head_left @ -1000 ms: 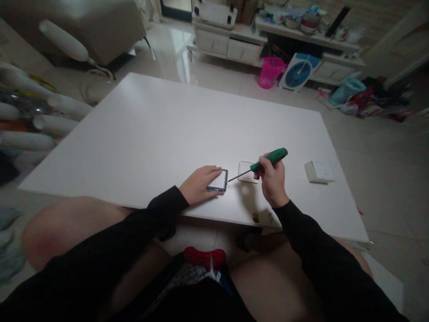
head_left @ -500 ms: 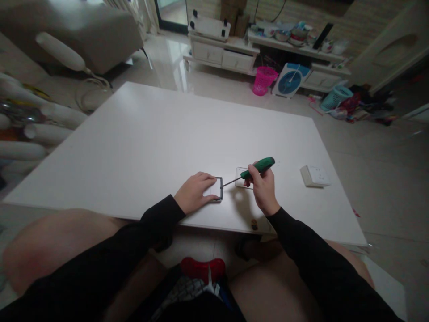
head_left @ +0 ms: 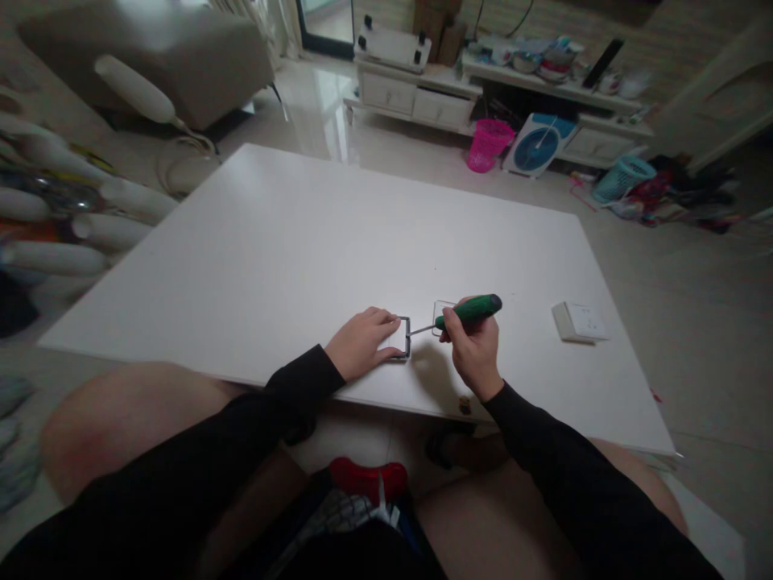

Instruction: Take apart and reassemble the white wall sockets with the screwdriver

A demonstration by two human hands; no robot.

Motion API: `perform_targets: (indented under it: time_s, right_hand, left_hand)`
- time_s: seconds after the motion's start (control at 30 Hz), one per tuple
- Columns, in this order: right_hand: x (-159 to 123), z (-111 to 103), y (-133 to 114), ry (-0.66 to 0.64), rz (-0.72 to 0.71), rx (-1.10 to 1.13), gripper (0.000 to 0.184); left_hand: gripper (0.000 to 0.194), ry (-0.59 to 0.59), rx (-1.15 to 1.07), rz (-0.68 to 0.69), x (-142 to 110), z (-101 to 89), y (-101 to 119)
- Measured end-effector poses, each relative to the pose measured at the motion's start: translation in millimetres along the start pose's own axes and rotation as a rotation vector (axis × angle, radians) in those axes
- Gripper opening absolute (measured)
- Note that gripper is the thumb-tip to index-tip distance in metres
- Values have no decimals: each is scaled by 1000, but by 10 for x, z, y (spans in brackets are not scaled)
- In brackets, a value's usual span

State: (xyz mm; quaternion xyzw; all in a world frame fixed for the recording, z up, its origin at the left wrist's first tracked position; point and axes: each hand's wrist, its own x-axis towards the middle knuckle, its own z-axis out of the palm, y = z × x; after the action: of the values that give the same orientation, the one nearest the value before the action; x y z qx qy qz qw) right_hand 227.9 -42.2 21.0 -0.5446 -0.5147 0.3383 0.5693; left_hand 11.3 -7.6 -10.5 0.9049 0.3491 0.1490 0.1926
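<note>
My left hand (head_left: pixel 365 342) grips a small white rectangular panel (head_left: pixel 397 341) with a dark edge between thumb and fingers, against the table. In my right hand (head_left: pixel 476 354) is a green-handled screwdriver (head_left: pixel 478 309). Its shaft points left, and the tip meets the middle of the panel's dark right edge. A thin, flat rectangular frame (head_left: pixel 441 308) lies behind the right hand, which partly covers it. Near the table's front edge rests a small yellow-and-dark piece (head_left: pixel 465 404), too small to name. Farther right sits a white socket box (head_left: pixel 580 322).
The white table (head_left: pixel 290 242) spans the space before me, its front edge close to my legs. Beyond it stand a pink basket (head_left: pixel 488 145), a blue-and-white fan (head_left: pixel 537 147) and a low white cabinet (head_left: pixel 392 93). White rounded rods (head_left: pixel 114 229) are at the left.
The camera view has shifted, so the scene appears moved to the right. The screwdriver handle tilts slightly lower, with its tip still at the panel's edge. Both hands keep their grips.
</note>
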Motion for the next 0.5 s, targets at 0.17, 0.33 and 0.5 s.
perform_targets:
  time_s: [0.17,0.33,0.5]
  right_hand:
    - [15,-8,18,28,0,-8,27]
    - [58,1,23,67,39,25,26]
    - [85,9,10,122,70,29,29]
  left_hand:
    - [40,-1,7,4,-1,11,-1]
    - [40,7,-7,-3,-4,34,-5]
    - [41,-31,4,-16,4,30,11]
